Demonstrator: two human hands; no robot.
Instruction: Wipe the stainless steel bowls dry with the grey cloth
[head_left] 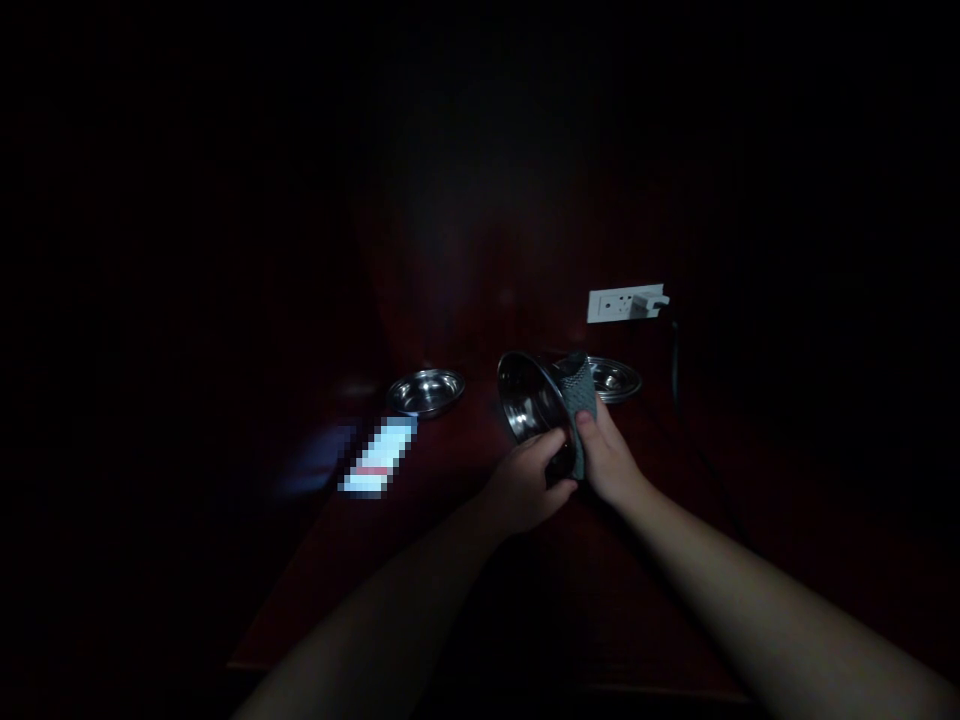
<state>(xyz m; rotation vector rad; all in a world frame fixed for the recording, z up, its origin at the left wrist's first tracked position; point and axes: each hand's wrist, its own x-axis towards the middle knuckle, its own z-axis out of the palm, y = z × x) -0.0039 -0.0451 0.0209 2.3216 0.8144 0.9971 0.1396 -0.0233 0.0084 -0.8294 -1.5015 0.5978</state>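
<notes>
A shiny metal bowl (529, 398) is held up on its side above the table, its opening facing left. My left hand (529, 482) grips its lower rim, with the thumb at the mouth of the bowl. Against the bowl's outer side, my right hand (611, 458) presses a grey-green textured cloth (579, 392), closed around it. Part of the cloth and the bowl's base are hidden by the hand. Behind them a shallow metal dish (621, 380) rests on the table, partly covered by the cloth.
Another shallow metal dish (427, 393) stands to the left on the dark red table (337, 590). In front of it lies a bright, pixelated rectangle (379, 458). A white wall socket (624, 303) holds a plug, and its cable (675, 365) hangs down at the right. Surroundings are very dark.
</notes>
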